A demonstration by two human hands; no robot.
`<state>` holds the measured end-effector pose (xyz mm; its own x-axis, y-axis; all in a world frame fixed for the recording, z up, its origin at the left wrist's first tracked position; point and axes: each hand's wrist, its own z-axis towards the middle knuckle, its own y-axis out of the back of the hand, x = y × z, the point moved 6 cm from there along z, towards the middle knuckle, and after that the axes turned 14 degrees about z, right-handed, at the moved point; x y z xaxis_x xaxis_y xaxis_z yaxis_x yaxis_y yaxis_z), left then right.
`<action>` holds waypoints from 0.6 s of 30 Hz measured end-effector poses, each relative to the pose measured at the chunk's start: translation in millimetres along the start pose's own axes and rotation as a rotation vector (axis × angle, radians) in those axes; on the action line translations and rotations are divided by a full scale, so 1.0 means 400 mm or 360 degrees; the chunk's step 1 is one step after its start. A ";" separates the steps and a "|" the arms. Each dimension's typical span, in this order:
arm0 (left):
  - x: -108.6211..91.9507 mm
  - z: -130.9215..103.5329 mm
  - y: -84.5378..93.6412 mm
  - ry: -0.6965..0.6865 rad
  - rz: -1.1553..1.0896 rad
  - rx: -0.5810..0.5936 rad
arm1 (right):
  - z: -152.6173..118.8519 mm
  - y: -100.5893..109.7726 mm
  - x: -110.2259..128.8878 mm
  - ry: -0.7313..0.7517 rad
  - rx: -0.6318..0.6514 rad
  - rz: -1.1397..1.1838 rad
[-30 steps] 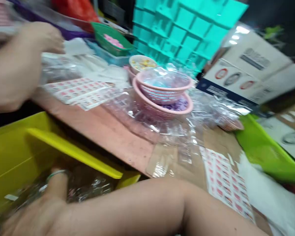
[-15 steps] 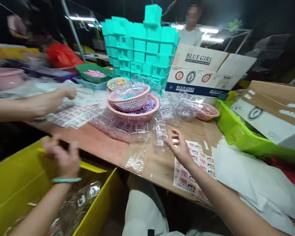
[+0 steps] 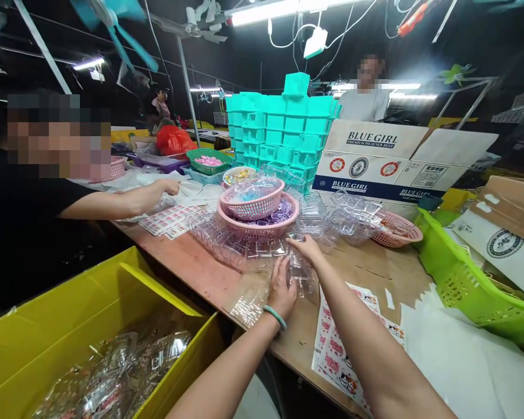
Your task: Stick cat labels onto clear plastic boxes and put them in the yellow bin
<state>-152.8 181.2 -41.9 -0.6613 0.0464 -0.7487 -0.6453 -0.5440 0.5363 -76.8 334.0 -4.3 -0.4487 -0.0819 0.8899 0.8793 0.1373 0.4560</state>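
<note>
My left hand [image 3: 283, 288], with a pale green bangle at the wrist, rests at the near left side of some clear plastic boxes [image 3: 303, 278]. Its fingers are stretched out against them. Just beyond, my right hand [image 3: 308, 250] reaches over the same clear plastic with its fingers extended, touching or almost touching it; the see-through material makes the contact hard to tell. Under my right forearm lie sticker sheets [image 3: 332, 355] with cartoon cats. Behind my hands, a pink basket [image 3: 255, 201] sits on another pink basket [image 3: 262, 234] of purple pieces.
At lower left stands a yellow bin [image 3: 113, 279] containing clear packs. A co-worker's arm [image 3: 109, 201] reaches over more sticker sheets. Turquoise boxes [image 3: 279, 122] are stacked behind, beside a beer carton [image 3: 371, 169]. A lime green basket [image 3: 458, 279] stands right.
My left hand has moved from over the yellow bin to the clear boxes on the table. My right hand has shifted slightly farther forward. The view has tilted up.
</note>
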 end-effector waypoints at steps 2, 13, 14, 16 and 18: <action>-0.004 -0.019 0.020 -0.0046 -0.0095 -0.0007 | -0.025 0.023 -0.010 -0.0004 0.0009 0.0006; 0.097 -0.147 0.368 0.0060 0.0007 -0.0555 | -0.286 -0.088 0.223 0.0507 0.0199 0.0269; 0.136 -0.145 0.413 0.0162 0.0044 -0.0624 | -0.294 -0.146 0.273 0.0597 0.0292 0.0258; 0.214 -0.139 0.481 0.0361 0.0120 -0.0701 | -0.293 -0.280 0.365 0.0736 0.0486 0.0075; 0.286 -0.132 0.509 0.0549 0.0091 -0.0709 | -0.278 -0.429 0.432 0.0803 0.0729 -0.0296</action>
<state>-339.6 31.6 -39.0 -0.4790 -0.2293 -0.8473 -0.3389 -0.8421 0.4195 -287.4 186.7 70.2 -0.3588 -0.5768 0.7339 0.5898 0.4693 0.6572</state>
